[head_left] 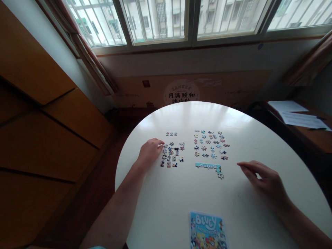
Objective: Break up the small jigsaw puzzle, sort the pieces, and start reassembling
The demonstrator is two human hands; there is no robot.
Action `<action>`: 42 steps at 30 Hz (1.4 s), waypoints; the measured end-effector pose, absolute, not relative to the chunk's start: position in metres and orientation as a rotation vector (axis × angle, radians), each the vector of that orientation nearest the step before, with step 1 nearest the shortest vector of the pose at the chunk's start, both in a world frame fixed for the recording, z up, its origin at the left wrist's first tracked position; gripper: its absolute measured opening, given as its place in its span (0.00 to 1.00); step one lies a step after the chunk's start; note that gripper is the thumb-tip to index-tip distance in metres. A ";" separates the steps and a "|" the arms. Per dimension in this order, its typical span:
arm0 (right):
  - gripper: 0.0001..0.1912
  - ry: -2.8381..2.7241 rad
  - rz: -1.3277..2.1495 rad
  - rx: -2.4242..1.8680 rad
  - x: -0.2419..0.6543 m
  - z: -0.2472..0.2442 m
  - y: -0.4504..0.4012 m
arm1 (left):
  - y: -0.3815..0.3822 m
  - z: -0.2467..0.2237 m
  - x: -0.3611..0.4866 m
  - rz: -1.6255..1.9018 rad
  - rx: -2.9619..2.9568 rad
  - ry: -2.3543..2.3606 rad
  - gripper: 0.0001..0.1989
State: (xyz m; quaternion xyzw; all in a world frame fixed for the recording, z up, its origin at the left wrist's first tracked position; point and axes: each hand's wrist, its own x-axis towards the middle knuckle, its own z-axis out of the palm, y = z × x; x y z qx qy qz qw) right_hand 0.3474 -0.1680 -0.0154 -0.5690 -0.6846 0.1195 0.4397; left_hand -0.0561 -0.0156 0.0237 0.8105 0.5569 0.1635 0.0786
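My left hand reaches to the left edge of a group of loose jigsaw pieces. Its thumb and forefinger close at a small puzzle piece there, partly hidden by the fingertips. Over the right side of the table, my right hand is held with thumb and forefinger pinched together, and no piece shows between them. Closest to it is a joined strip of light blue puzzle pieces, which turns a corner downward at its right end. The right hand is apart from that strip.
Rows of loose pieces lie behind the strip, and a short row of pieces sits farther left. A Bluey picture sheet or box lies at the near side of the round white table. Papers rest on a side desk.
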 end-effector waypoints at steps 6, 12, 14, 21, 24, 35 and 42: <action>0.06 -1.700 0.294 -1.388 0.345 -0.013 -0.167 | -0.013 0.018 -0.048 0.519 2.392 1.722 0.11; 0.06 -1.688 0.321 -1.368 0.345 -0.013 -0.167 | -0.010 0.022 -0.036 0.432 2.418 1.747 0.12; 0.06 -1.683 0.326 -1.369 0.345 -0.013 -0.167 | -0.009 0.030 -0.032 0.331 2.417 1.769 0.13; 0.06 -1.688 0.340 -1.341 0.343 -0.013 -0.165 | 0.003 0.043 -0.013 0.146 2.368 1.816 0.11; 0.07 -1.686 0.328 -1.322 0.343 -0.011 -0.164 | 0.005 0.042 -0.007 0.125 2.335 1.827 0.08; 0.08 -1.610 0.414 -1.372 0.341 -0.011 -0.165 | 0.015 0.057 0.002 0.282 2.060 1.739 0.04; 0.07 -1.653 0.563 -1.240 0.316 0.029 -0.172 | -0.049 0.077 0.044 0.551 1.060 1.046 0.11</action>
